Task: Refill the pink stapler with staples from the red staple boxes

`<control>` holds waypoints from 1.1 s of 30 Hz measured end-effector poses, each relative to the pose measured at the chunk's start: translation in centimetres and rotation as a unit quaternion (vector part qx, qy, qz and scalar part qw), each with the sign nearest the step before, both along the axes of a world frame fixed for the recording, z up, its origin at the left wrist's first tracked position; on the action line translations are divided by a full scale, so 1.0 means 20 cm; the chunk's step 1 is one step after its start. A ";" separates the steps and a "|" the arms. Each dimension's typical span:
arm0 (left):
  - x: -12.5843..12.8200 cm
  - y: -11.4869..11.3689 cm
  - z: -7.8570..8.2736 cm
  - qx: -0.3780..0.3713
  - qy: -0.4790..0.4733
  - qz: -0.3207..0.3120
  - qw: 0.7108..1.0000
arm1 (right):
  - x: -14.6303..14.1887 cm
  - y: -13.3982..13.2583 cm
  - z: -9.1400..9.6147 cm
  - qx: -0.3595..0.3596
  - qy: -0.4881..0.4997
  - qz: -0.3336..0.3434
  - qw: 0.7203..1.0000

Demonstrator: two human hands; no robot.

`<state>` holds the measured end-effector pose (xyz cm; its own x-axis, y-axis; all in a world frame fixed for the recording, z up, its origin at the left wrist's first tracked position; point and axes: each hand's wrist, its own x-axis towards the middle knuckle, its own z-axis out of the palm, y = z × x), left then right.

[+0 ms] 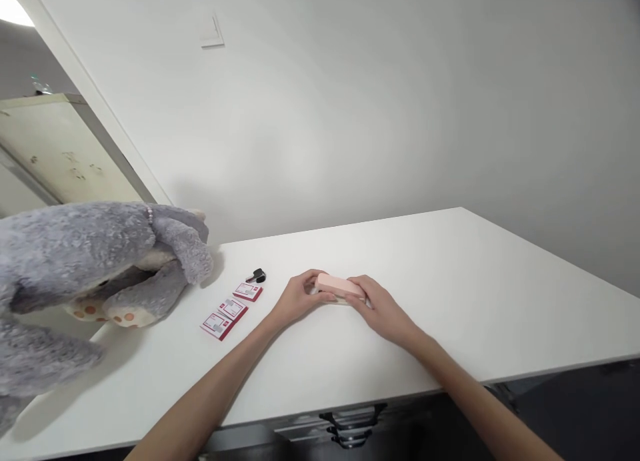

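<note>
A pale pink stapler [340, 286] with a long, faceted top and a lighter base lies near the middle of the white table [475, 294]. My left hand [300, 295] curls around its left end, with the thumb along the near side. At the right end, my right hand [377, 307] grips it with thumb and fingers. The fingers cover both ends, and the underside is mostly hidden.
Left of my hands lie three small red-and-white boxes [233, 307] in a slanting row. Behind them is a black key [257, 275]. A large grey plush toy [100, 247] covers the table's left end. A plain wall [375, 114] rises behind.
</note>
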<state>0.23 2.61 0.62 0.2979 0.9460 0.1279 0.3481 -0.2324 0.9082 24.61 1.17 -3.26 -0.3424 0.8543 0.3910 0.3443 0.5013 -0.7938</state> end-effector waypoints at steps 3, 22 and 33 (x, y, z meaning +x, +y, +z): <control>-0.01 0.02 -0.03 0.002 -0.005 0.042 0.999 | -0.01 0.12 0.02 -0.023 -0.013 0.013 1.000; 0.03 0.02 -0.02 0.033 0.035 0.077 0.996 | -0.05 0.21 0.13 -0.164 0.036 0.076 0.983; 0.08 -0.04 0.03 0.020 0.046 0.095 0.994 | -0.05 0.20 0.14 -0.183 0.081 0.067 0.978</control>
<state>1.90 1.73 1.25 0.1261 0.9811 0.1469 0.4700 -0.1895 0.8621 23.68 5.12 -0.44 -0.4189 0.8992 0.1265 0.1495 0.2057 -0.9671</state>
